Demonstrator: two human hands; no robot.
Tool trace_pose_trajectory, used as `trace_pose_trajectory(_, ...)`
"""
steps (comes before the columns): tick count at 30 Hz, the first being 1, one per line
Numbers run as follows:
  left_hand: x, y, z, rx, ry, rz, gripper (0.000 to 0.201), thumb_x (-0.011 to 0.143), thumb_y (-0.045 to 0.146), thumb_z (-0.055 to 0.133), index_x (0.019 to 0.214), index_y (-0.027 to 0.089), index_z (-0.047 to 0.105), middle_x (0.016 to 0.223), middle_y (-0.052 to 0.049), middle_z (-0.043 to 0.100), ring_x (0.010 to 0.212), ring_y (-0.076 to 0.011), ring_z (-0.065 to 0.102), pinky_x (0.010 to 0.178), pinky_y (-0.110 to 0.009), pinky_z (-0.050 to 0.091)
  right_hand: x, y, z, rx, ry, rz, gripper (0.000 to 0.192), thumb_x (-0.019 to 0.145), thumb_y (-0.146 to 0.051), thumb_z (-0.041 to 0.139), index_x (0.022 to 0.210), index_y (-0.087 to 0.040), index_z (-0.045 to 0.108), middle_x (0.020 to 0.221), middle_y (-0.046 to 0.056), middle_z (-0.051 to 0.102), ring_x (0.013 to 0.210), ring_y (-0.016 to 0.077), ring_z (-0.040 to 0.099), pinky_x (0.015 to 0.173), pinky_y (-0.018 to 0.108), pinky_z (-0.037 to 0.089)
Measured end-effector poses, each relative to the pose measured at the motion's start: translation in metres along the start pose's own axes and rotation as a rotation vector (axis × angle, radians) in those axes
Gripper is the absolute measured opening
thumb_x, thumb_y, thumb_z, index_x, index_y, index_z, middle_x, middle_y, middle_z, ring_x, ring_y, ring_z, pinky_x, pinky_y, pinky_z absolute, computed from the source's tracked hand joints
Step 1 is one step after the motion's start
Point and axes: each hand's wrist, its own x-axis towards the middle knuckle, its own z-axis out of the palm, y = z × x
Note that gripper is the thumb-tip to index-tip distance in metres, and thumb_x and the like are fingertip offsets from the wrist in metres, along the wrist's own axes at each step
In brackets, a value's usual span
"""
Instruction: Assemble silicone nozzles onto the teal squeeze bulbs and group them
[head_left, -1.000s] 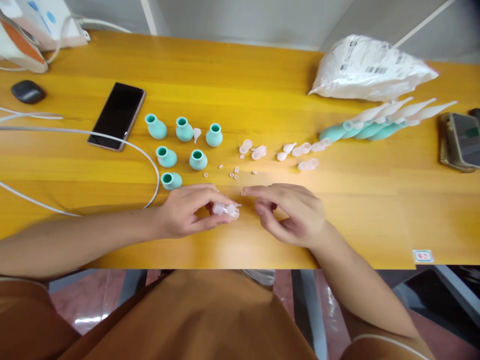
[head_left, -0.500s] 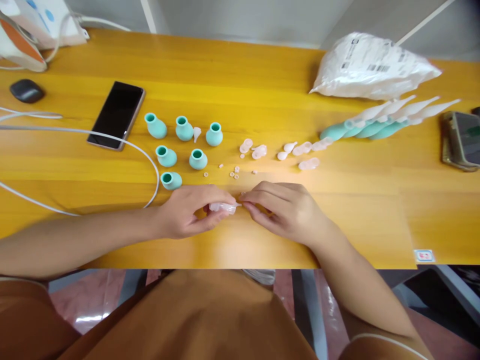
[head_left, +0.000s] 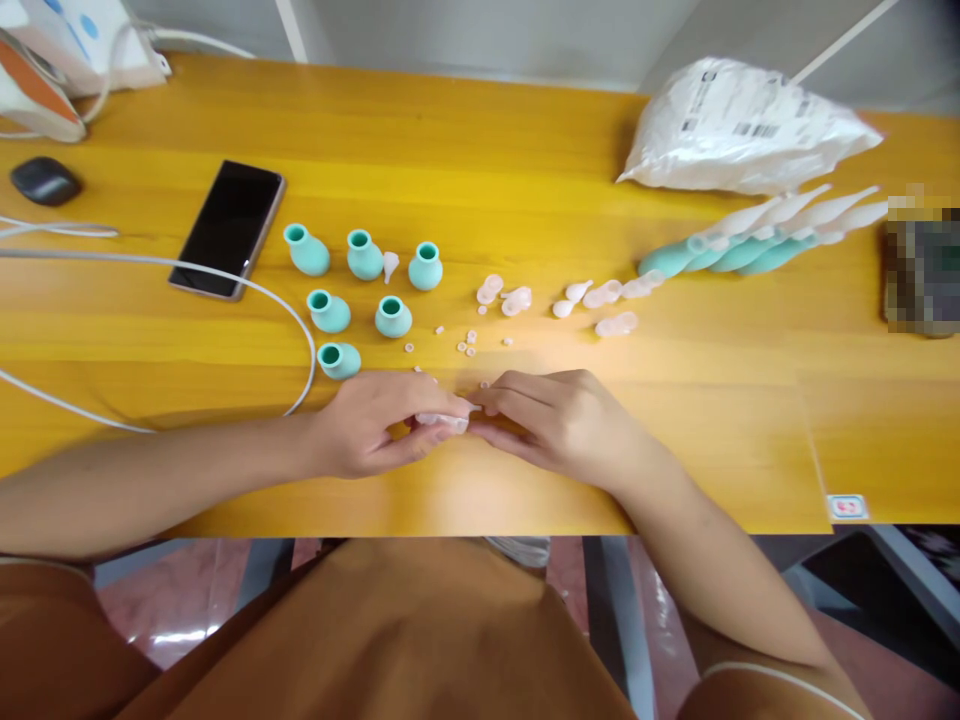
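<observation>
My left hand (head_left: 379, 420) is closed around a translucent plastic piece (head_left: 442, 420) whose narrow white tip points right. My right hand (head_left: 555, 415) has its fingers drawn together at that tip; what lies between them, if anything, is too small to make out. Several tiny clear rings (head_left: 471, 337) are scattered on the table just beyond the hands. Farther back lie clear double-cupped pieces (head_left: 516, 301) and small white bulbs (head_left: 577, 291) with thin stems. Left of these stand several open-necked turquoise bulbs (head_left: 393, 316), with one white funnel-like piece (head_left: 390, 266) among them.
Turquoise bulbs with long white nozzles (head_left: 772, 240) lie in a row at the right, before a white plastic bag (head_left: 742, 125). On the left are a phone (head_left: 229, 230), a black mouse (head_left: 45, 181) and a white cable (head_left: 262, 287). A blurred device (head_left: 922, 275) sits far right.
My right fingers have shifted slightly, with the thumb lower and closer to the piece in my left hand. The whole view has moved a little.
</observation>
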Motion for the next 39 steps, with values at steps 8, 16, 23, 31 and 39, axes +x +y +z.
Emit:
trace_pose_trajectory(8, 0.0, 0.001, 0.0, 0.012, -0.041, -0.008, 0.015, 0.113, 0.021, 0.067, 0.126, 0.025, 0.072, 0.089, -0.001, 0.083, 0.075, -0.0151, 0.078, 0.078, -0.027, 0.064, 0.005, -0.006, 0.012, -0.077, 0.02, 0.005, 0.021, 0.118, -0.03, 0.063, 0.122, -0.013, 0.075, 0.096, 0.005, 0.083, 0.074, 0.0153, 0.075, 0.06, 0.032, 0.048)
trace_pose_trajectory(16, -0.003, 0.004, -0.002, 0.08, 0.012, -0.115, 0.03, 0.109, 0.027, 0.074, 0.137, 0.023, 0.065, 0.112, -0.006, 0.087, 0.078, -0.0131, 0.081, 0.067, -0.021, 0.063, 0.003, -0.006, 0.017, -0.054, -0.006, 0.056, 0.017, 0.117, -0.029, 0.061, 0.112, -0.016, 0.07, 0.092, 0.005, 0.074, 0.066, 0.0149, 0.063, 0.056, 0.031, 0.041)
trace_pose_trajectory(23, -0.012, -0.002, 0.003, -0.04, 0.009, -0.207, 0.023, 0.102, 0.023, 0.075, 0.121, 0.023, 0.062, 0.087, 0.001, 0.079, 0.063, -0.0109, 0.071, 0.062, -0.024, 0.058, 0.004, -0.005, -0.001, 0.187, 0.137, 0.162, 0.017, 0.107, -0.019, 0.073, 0.123, -0.022, 0.067, 0.113, 0.011, 0.075, 0.097, 0.0225, 0.076, 0.073, 0.033, 0.061)
trace_pose_trajectory(31, -0.015, -0.005, 0.007, -0.097, 0.021, -0.256, 0.027, 0.098, 0.017, 0.075, 0.12, 0.024, 0.062, 0.091, 0.0, 0.078, 0.072, -0.0132, 0.073, 0.065, -0.027, 0.058, 0.006, -0.01, -0.009, 0.434, 0.236, 0.183, 0.016, 0.106, -0.024, 0.079, 0.12, -0.021, 0.072, 0.087, -0.001, 0.069, 0.056, 0.0082, 0.054, 0.052, 0.023, 0.048)
trace_pose_trajectory(39, -0.014, -0.005, 0.009, -0.128, 0.054, -0.19, 0.032, 0.098, 0.017, 0.076, 0.125, 0.027, 0.063, 0.094, 0.0, 0.079, 0.076, -0.0146, 0.076, 0.078, -0.032, 0.067, 0.003, -0.008, -0.01, 0.401, 0.257, 0.135, 0.021, 0.104, -0.025, 0.085, 0.123, -0.023, 0.077, 0.091, 0.002, 0.078, 0.06, 0.0106, 0.063, 0.052, 0.024, 0.05)
